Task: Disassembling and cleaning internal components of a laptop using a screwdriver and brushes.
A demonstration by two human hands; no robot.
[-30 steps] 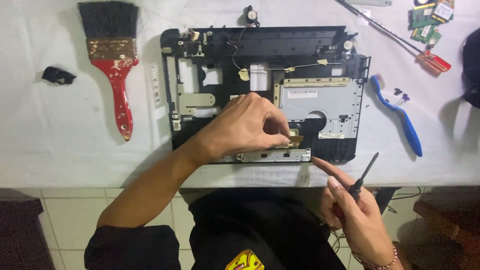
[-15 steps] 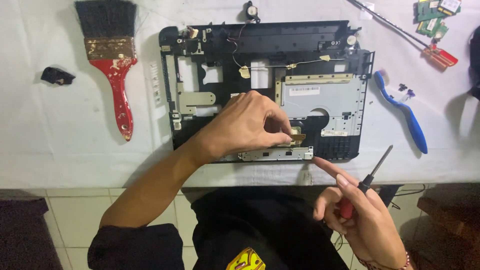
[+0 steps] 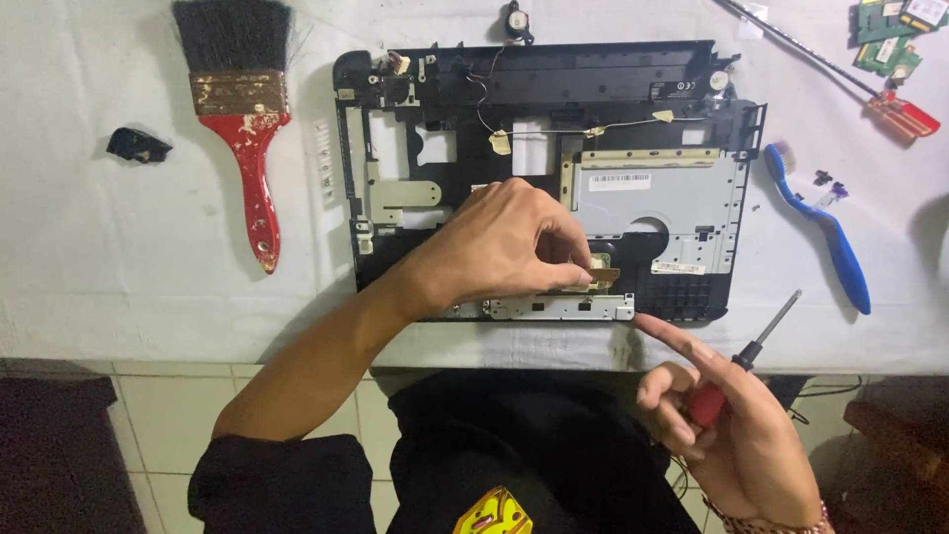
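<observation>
The left hand (image 3: 509,242) rests on the black laptop base shell (image 3: 539,178), which lies on the white-covered table (image 3: 119,247), its fingertips pinching a small brown flat ribbon cable (image 3: 600,269) near the shell's front edge. The right hand (image 3: 727,435), below the table edge, is clenched around a red-handled screwdriver (image 3: 736,371), index finger stretched toward the shell's front corner. A red paintbrush (image 3: 242,109) lies left of the shell, a blue toothbrush (image 3: 825,232) right.

I see a black laptop shell (image 3: 539,84) with a silver plate (image 3: 682,203) on the white counter (image 3: 119,257). Left of it, a red-handled brush (image 3: 242,119) with black bristles; right, a blue toothbrush (image 3: 830,232). My screwdriver (image 3: 736,371) grip is red.
</observation>
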